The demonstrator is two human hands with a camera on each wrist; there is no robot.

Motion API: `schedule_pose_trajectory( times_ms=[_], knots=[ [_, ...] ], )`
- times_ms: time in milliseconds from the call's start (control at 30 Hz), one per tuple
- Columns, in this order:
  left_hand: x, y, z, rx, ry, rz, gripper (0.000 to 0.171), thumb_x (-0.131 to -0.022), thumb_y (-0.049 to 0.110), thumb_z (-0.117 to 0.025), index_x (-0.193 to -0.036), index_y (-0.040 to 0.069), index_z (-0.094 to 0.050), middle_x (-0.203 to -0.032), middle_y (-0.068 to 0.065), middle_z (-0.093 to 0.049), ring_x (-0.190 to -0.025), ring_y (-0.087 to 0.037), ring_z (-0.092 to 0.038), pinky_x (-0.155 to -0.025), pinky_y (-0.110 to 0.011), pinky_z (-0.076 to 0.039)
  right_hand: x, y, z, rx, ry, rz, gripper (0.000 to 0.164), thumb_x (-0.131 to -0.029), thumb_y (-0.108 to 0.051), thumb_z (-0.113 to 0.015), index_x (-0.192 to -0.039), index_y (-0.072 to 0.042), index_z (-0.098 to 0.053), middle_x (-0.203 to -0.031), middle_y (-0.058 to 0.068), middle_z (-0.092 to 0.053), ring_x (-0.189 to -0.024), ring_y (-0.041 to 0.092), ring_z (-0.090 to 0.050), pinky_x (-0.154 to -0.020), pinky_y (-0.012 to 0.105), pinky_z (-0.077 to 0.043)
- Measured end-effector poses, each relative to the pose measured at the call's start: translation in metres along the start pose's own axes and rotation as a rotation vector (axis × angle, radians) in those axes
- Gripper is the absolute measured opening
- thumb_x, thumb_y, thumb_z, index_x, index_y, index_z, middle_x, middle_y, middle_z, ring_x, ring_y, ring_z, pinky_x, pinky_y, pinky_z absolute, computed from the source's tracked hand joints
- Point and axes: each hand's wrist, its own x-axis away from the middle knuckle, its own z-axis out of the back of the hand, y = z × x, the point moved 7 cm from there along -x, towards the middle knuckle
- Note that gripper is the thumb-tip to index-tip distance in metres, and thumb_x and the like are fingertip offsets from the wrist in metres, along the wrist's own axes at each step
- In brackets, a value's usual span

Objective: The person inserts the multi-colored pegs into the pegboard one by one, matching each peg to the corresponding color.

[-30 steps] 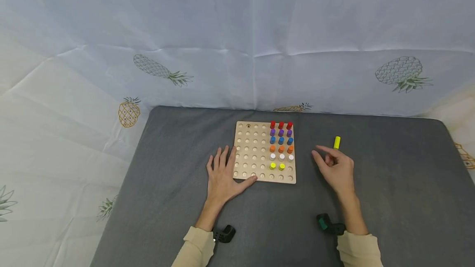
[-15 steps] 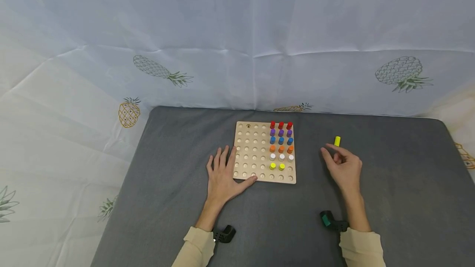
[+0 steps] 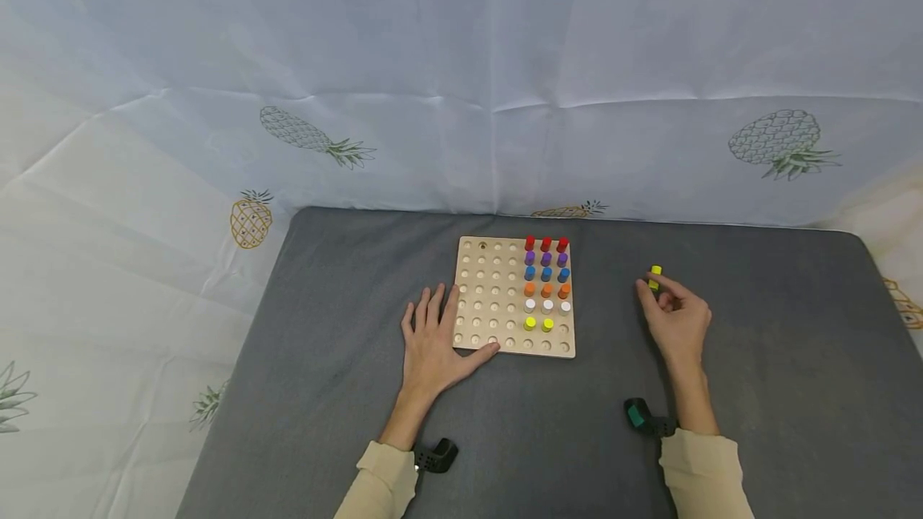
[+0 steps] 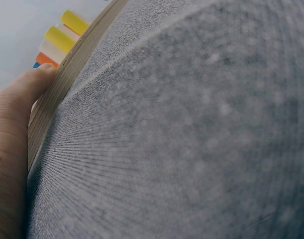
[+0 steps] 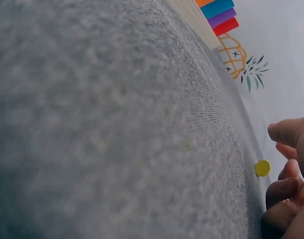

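Observation:
A square wooden pegboard [image 3: 486, 315] lies on the grey cloth, its right-hand columns filled with coloured pegs. My left hand [image 3: 431, 349] rests spread at its lower left corner, the thumb [image 4: 35, 82] on the near edge. Red pegs [image 3: 546, 243] stand at the far end, then purple, blue, orange and white rows, with two yellow pegs [image 3: 538, 323] nearest me. Right of the board, a loose yellow peg [image 3: 655, 271] lies on the cloth, partly behind the index finger of my right hand [image 3: 678, 327]. The right wrist view shows that peg's round end [image 5: 262, 168] near parted fingers, not visibly gripped.
Grey cloth [image 3: 779, 359] covers the table. A white curtain [image 3: 433, 38] printed with pineapples hangs along the far edge and left side. Black wrist cameras [image 3: 436, 455] sit on both wrists.
My right hand has moved right towards the loose yellow peg, and its index finger now overlaps it in the head view. The left hand and pegboard have stayed put.

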Motion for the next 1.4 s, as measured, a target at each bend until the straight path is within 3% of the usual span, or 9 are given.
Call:
schedule_pose_trajectory(
  times_ms=[233, 367, 500, 667, 933, 1400],
  knots=[
    [0.0, 0.0, -0.001, 0.002, -0.002, -0.003, 0.114, -0.074, 0.083, -0.062, -0.162, 0.02, -0.03, -0.162, -0.016, -0.04, -0.153, -0.04, -0.031, -0.122, -0.065, -0.018, -0.005, 0.007, 0.003, 0.044, 0.069, -0.065, 0.03, -0.09, -0.019, -0.079, -0.116, -0.004, -0.078, -0.05, -0.016, -0.039, -0.041, -0.005, -0.028, -0.048, 0.015, -0.027],
    [0.0, 0.001, 0.0, 0.007, -0.005, -0.001, 0.114, -0.074, 0.083, -0.063, -0.163, 0.02, -0.03, -0.162, -0.016, -0.039, -0.153, -0.04, -0.031, -0.122, -0.065, -0.018, -0.009, 0.011, 0.003, 0.072, 0.077, -0.127, 0.033, -0.091, -0.024, -0.078, -0.117, -0.005, -0.078, -0.049, -0.019, -0.038, -0.041, -0.004, -0.029, -0.073, 0.02, -0.039],
    [-0.001, 0.001, 0.0, 0.007, -0.014, 0.004, 0.114, -0.073, 0.081, -0.064, -0.163, 0.02, -0.029, -0.163, -0.016, -0.039, -0.154, -0.04, -0.03, -0.123, -0.065, -0.017, -0.011, 0.012, 0.003, 0.097, 0.072, -0.17, 0.035, -0.091, -0.027, -0.077, -0.117, -0.003, -0.077, -0.05, -0.02, -0.037, -0.044, -0.002, -0.031, -0.089, 0.029, -0.036],
    [-0.001, 0.002, 0.001, 0.002, -0.018, 0.006, 0.114, -0.073, 0.082, -0.063, -0.163, 0.021, -0.029, -0.163, -0.016, -0.039, -0.154, -0.039, -0.03, -0.123, -0.064, -0.017, -0.013, 0.008, 0.001, 0.166, 0.054, -0.168, 0.035, -0.091, -0.027, -0.077, -0.116, -0.003, -0.078, -0.052, -0.016, -0.037, -0.046, 0.001, -0.03, -0.071, 0.024, -0.029],
    [-0.001, 0.001, 0.0, -0.004, -0.007, -0.002, 0.114, -0.074, 0.084, -0.061, -0.163, 0.02, -0.029, -0.162, -0.016, -0.04, -0.154, -0.04, -0.031, -0.122, -0.065, -0.018, -0.015, 0.004, -0.004, 0.299, 0.002, -0.174, 0.034, -0.092, -0.032, -0.075, -0.115, -0.007, -0.079, -0.056, -0.012, -0.039, -0.046, 0.006, -0.032, -0.049, 0.028, -0.026],
    [-0.001, 0.0, 0.001, -0.007, -0.018, 0.009, 0.114, -0.073, 0.081, -0.065, -0.163, 0.021, -0.028, -0.163, -0.016, -0.039, -0.154, -0.039, -0.029, -0.123, -0.064, -0.018, -0.011, -0.003, -0.008, 0.283, -0.042, -0.151, 0.028, -0.092, -0.03, -0.075, -0.11, -0.009, -0.08, -0.061, -0.011, -0.043, -0.052, 0.008, -0.038, -0.046, 0.027, -0.029]
  ],
)
